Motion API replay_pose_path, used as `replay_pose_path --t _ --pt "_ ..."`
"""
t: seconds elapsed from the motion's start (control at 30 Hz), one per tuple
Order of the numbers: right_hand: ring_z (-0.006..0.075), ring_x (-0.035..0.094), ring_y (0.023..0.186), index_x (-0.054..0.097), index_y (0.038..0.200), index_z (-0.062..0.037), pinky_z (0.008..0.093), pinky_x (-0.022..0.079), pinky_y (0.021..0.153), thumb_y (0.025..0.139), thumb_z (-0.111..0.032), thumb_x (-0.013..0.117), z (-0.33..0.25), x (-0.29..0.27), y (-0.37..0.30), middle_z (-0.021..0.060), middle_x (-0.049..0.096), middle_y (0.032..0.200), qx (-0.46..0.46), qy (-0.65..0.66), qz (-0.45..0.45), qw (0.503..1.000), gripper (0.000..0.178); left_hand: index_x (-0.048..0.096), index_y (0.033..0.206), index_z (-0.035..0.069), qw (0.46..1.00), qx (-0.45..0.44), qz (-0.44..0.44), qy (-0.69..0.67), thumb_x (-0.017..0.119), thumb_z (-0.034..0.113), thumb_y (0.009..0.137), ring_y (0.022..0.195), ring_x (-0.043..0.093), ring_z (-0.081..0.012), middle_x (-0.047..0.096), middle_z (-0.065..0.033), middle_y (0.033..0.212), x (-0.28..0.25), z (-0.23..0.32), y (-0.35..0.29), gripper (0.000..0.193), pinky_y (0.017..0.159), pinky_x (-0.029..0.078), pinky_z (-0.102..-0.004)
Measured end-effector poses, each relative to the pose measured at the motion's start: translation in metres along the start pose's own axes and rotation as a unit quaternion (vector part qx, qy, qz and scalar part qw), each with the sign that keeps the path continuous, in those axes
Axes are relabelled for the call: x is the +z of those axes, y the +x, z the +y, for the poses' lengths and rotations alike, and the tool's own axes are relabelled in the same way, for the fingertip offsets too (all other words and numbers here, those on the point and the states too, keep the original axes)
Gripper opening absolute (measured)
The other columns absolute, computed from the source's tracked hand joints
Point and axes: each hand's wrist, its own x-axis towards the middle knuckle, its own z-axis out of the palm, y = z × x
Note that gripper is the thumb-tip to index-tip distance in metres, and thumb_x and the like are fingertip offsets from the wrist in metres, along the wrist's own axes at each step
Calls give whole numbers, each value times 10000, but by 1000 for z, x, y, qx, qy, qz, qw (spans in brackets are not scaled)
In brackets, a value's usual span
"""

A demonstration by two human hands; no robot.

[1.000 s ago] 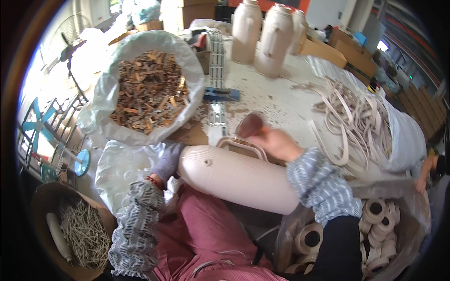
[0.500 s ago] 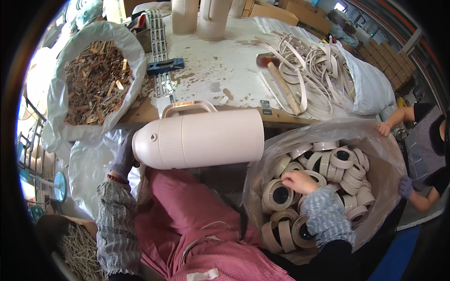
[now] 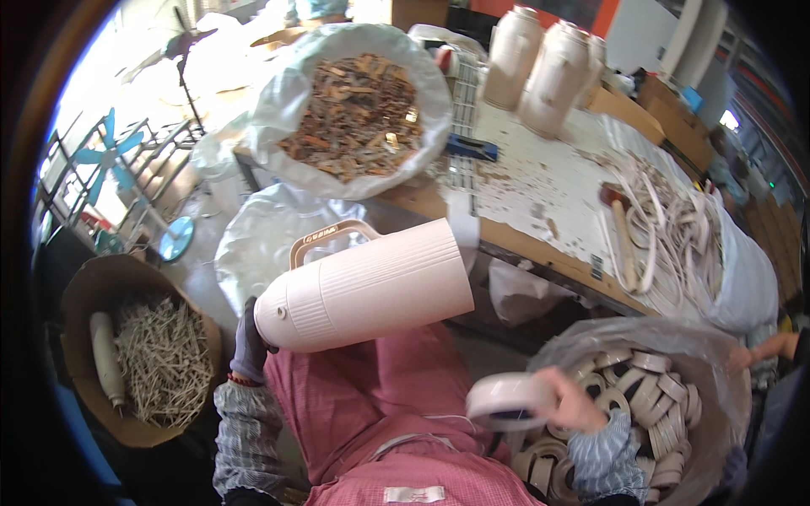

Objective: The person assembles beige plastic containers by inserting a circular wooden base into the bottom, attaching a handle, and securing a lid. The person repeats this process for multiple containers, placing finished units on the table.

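Observation:
A pale pink flask body with a loop handle lies sideways above my lap, its wide end pointing right and tilted slightly up. My left hand, in a grey glove, is closed around the narrow end. Bare fingers of my right hand grip a beige plastic ring, held apart from the flask, below its wide end. Behind that hand, a clear plastic bag holds many similar rings.
A worktable carries a white sack of brown scraps, several upright flasks, a mallet and pale straps. At left stand a carton of thin sticks and a fan. Another person's hand is by the ring bag.
My right hand has lifted a ring out of the bag and moved toward the flask. The flask's wide end has tilted up. The view has turned left.

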Motion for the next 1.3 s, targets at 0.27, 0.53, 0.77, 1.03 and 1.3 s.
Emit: replay_pose_path --t 0.27,0.53,0.77,1.03,1.3 --pt "177 567 1128 490 1336 -14 345 431 1000 777 -239 791 -62 34 66 93 623 1205 13 237 -344 908 673 562 1152 24 883 344 160 277 505 217 937 935 594 -224 600 -111 1042 -107 -19 -83 294 831 467 -353" --pt "309 585 821 592 1190 25 370 478 767 841 -152 651 -90 113 198 166 596 955 -372 23 186 909 396 565 1172 59 971 188 143 25 381 323 1030 925 612 -161 638 -68 1052 -85 -54 -126 352 820 506 -317" --pt "304 586 749 680 1056 6 481 508 862 711 -173 771 -123 95 169 133 594 817 -528 -16 105 843 399 554 1186 95 962 113 64 239 383 370 1000 607 607 -162 642 -62 883 -93 -87 -126 374 426 445 -283" --pt "292 604 717 703 862 -46 553 507 894 654 -228 824 -113 87 144 96 580 745 -569 20 80 818 301 563 1184 56 928 110 -47 354 429 260 966 739 607 -209 635 -97 956 -69 -53 -103 327 564 457 -314" --pt "242 598 892 487 1277 -35 399 477 925 910 -267 633 -90 106 152 149 589 969 -247 191 129 941 459 572 1182 17 863 231 -59 445 474 150 932 871 606 -257 629 -132 1029 -28 60 -138 299 702 469 -346"
